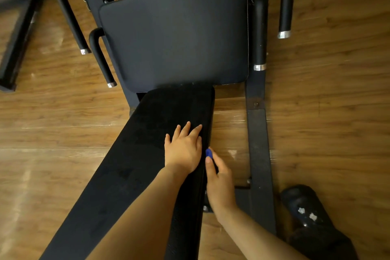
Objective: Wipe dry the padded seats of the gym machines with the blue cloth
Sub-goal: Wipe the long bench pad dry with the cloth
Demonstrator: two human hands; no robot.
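A long black padded bench pad [135,167] runs from the lower left up to the centre, where it meets a wide black padded seat [175,31]. My left hand [183,150] lies flat on the bench pad near its right edge, fingers spread, holding nothing. My right hand [219,181] is against the pad's right side, closed on the blue cloth [209,152]. Only a small tip of the cloth shows above my fingers; the hand hides the remainder.
The machine's black steel frame rail [258,143] runs along the floor to the right of the bench. Black handles with chrome ends [260,34] flank the wide seat. My dark shoe [306,207] stands at the lower right on the wooden floor [337,91].
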